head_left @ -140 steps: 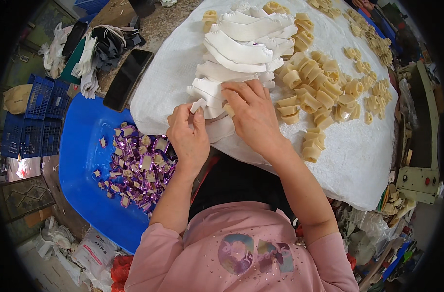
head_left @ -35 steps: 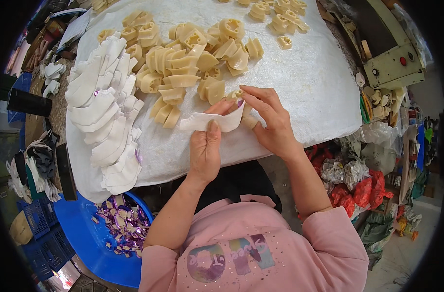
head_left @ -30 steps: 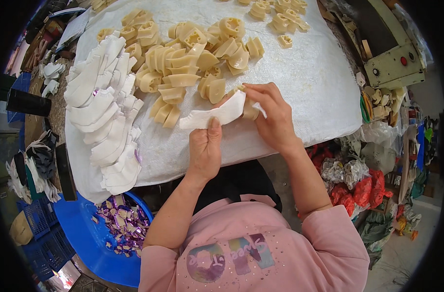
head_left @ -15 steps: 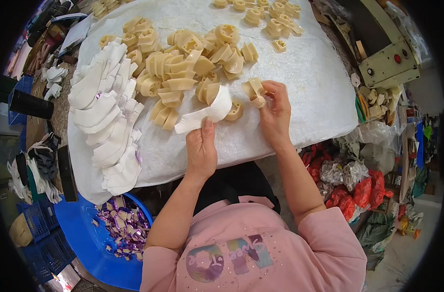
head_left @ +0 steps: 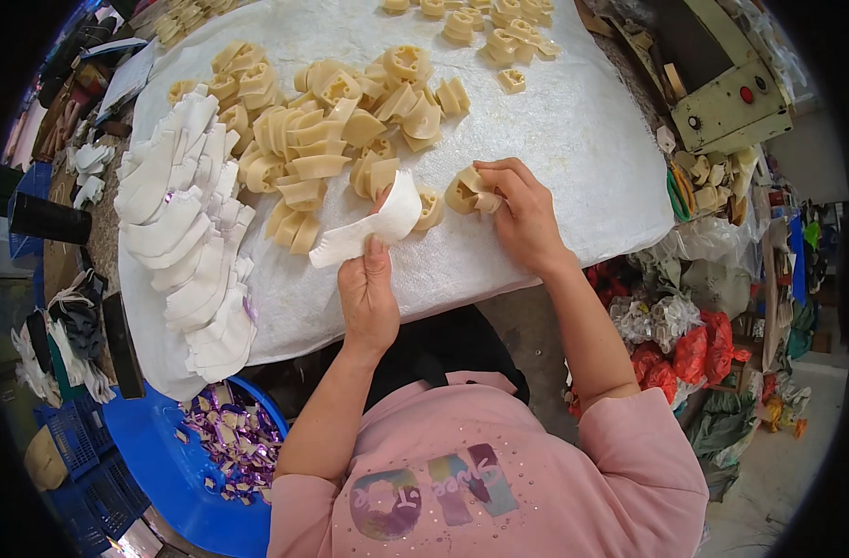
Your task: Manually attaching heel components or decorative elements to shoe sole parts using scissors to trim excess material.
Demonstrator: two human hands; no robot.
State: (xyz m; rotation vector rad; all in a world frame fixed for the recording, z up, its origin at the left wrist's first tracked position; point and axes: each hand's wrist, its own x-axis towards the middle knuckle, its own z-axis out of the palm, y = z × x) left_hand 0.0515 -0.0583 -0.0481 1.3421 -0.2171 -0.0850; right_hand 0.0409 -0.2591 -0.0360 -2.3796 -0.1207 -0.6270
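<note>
Below the white sheet's (head_left: 573, 158) left corner, a blue tub (head_left: 159, 470) is holding purple-and-beige scraps (head_left: 233, 442). Over the sheet, the left hand (head_left: 368, 298) is pinching a white strip (head_left: 394, 219), its long axis running lower left to upper right; the right hand (head_left: 525, 216) is gripping a beige ring (head_left: 463, 192). Beyond, a metal box (head_left: 741, 116) is standing.

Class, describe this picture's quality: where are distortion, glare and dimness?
In the head view, the white sheet has a bowed right edge; in the head view, purple foil scraps glint; in the head view, blue plastic crates sit dim near the black rim, while the left hand and right hand look fairly clear.
</note>
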